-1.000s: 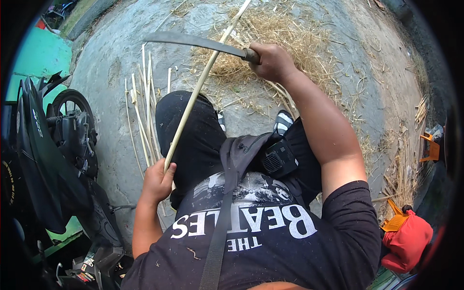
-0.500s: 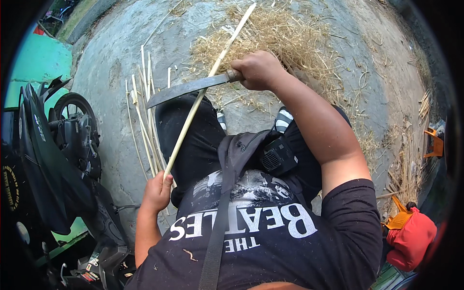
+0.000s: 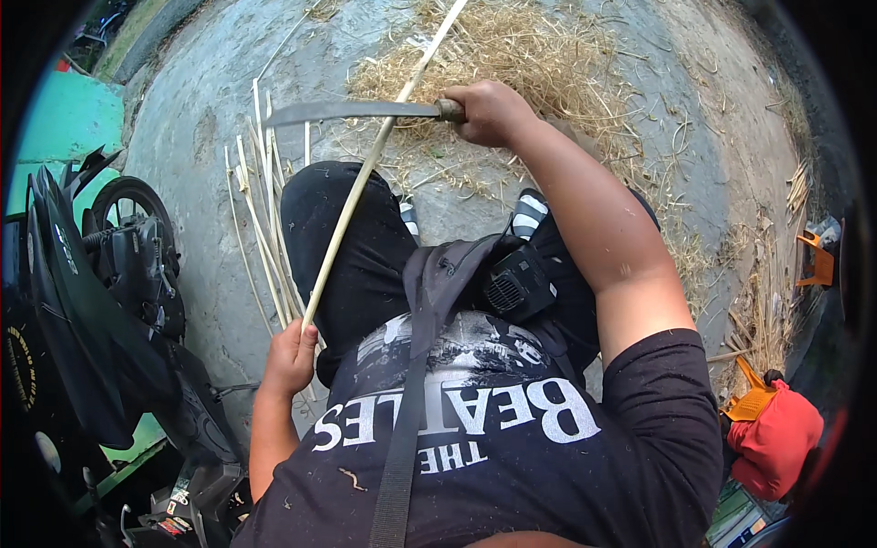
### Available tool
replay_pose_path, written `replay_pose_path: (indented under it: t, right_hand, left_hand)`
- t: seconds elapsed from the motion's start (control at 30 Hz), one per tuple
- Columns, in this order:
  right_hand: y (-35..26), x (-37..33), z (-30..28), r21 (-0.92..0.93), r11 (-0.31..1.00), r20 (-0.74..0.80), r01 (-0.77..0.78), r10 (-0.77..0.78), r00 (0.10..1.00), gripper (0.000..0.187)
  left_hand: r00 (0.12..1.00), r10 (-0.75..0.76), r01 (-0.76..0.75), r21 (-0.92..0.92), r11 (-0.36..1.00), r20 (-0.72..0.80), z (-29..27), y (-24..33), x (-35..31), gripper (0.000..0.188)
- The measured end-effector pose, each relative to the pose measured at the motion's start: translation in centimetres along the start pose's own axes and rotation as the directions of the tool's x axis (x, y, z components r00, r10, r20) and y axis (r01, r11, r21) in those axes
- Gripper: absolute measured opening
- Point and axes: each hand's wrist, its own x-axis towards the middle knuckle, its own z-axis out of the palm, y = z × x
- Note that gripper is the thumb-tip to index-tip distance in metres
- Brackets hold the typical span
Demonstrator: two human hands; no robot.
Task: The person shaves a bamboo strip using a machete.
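My left hand (image 3: 290, 358) is closed round the lower end of a long pale strip of split bamboo (image 3: 352, 201), which slants up and away to the right past the top edge. My right hand (image 3: 490, 113) grips the short wooden handle of a machete (image 3: 343, 111). Its long, slightly curved blade points left and lies across the upper part of the strip. Where exactly the edge meets the bamboo cannot be made out. Beside my left knee, several similar thin strips (image 3: 263, 219) lie on the concrete.
A heap of curly shavings (image 3: 512, 64) covers the ground ahead. A dark motorbike (image 3: 110, 301) stands at my left. On the right are a bundle of sticks (image 3: 763, 292), an orange plastic chair (image 3: 816, 258) and a person in red (image 3: 776, 440). A small black device (image 3: 519, 285) rests on my lap.
The machete and my right hand have moved a little farther up along the strip, and the blade now lies more level. My left hand keeps its hold on the bamboo.
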Motion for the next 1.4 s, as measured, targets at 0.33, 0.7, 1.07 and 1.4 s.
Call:
replay_pose_path:
  t: [0.33, 0.7, 1.07, 1.4]
  right_hand:
    - [-3.1, -0.4, -0.2, -0.039, 0.976, -0.087, 0.214, -0.217, 0.972, 0.012]
    - [-0.4, 0.2, 0.5, 0.017, 1.0, -0.072, 0.007, -0.006, 0.997, 0.013]
    - [-1.2, -0.3, 0.8, -0.066, 0.998, -0.089, 0.024, -0.03, 0.996, 0.011]
    - [-0.1, -0.3, 0.3, 0.038, 0.996, -0.17, -0.081, 0.087, 0.982, 0.01]
  left_hand:
    - [0.999, 0.014, -0.009, 0.127, 0.992, -0.035, 0.5, 0.0, 0.2, 0.048]
    - [0.994, 0.022, 0.008, 0.278, 0.961, -0.105, 0.8, 0.4, 0.0, 0.043]
    - [0.995, 0.0, 0.018, 0.176, 0.984, -0.103, 1.1, 1.1, 0.2, 0.042]
    - [0.991, 0.032, -0.006, 0.198, 0.98, -0.127, 1.3, 0.5, 0.5, 0.042]
